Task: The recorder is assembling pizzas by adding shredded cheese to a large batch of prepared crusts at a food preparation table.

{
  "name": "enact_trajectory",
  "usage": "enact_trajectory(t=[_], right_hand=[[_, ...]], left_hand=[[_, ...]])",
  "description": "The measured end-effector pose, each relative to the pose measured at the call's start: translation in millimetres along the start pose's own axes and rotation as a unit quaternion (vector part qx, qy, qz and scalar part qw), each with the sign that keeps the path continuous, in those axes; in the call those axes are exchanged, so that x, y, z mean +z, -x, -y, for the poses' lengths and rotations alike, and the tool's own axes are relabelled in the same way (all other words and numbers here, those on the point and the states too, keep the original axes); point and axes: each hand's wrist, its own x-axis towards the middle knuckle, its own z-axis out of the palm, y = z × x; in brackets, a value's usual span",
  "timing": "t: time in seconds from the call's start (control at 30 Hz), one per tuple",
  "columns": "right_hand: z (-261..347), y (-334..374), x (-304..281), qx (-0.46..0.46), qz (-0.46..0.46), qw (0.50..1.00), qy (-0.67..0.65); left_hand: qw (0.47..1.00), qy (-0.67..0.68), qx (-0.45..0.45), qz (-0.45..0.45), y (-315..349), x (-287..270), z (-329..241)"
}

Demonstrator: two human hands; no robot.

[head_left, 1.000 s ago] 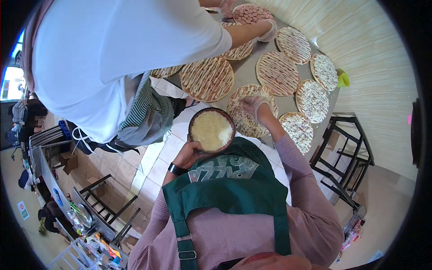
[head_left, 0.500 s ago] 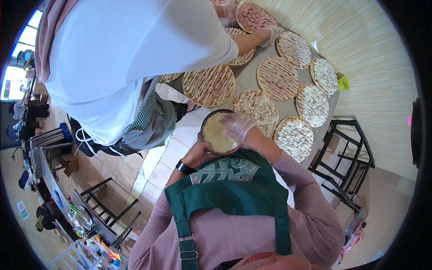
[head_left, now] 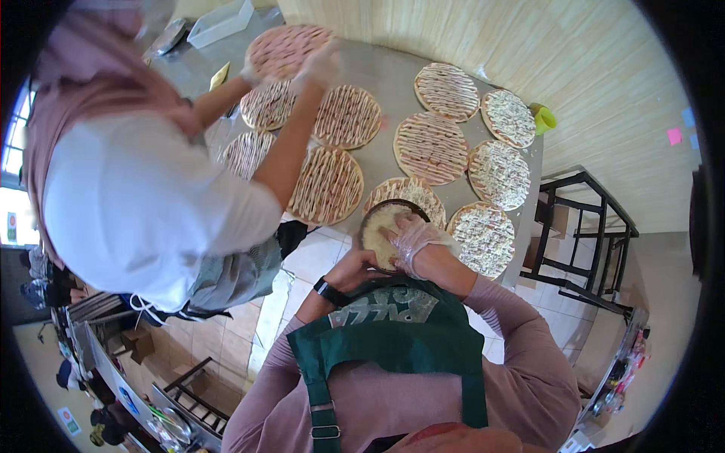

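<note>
1. A co-worker [head_left: 143,189] raises a pizza [head_left: 290,51]; tilting could slide toppings off.
2. The left hand [head_left: 355,270] curls around the near-left side of the bowl [head_left: 411,205], held before the apron [head_left: 393,343]; a loosening grip could drop it.
3. The gloved right hand [head_left: 420,245] dips into the cheese [head_left: 380,235], its closure unclear; hard pressing could tip the bowl.

Bowl [head_left: 364,230]: in the left hand [head_left: 355,270], right hand [head_left: 419,248] inside it.
Pizzas [head_left: 430,147]: across the tabletop [head_left: 393,79] ahead of both hands, one just past the bowl.
Cup [head_left: 545,120]: ahead and right of the hands, beside a pizza.
Co-worker [head_left: 155,200]: ahead and left.
</note>
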Motion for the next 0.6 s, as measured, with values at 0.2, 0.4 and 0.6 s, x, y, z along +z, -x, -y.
enact_trajectory(t=[0.2,0.4,0.6], right_hand=[[-44,-3,-5,0.082,0.142,0.980,-0.114],[-117,8,-2,0.137,-0.025,0.890,-0.434],[-207,-14,21,0.233,-0.190,0.540,-0.786]], left_hand=[[0.997,0.042,-0.052,0.042,-59,19,-9],[0.998,0.003,-0.059,0.032,-98,43,-22],[0.998,0.029,-0.050,-0.019,-98,47,-30]])
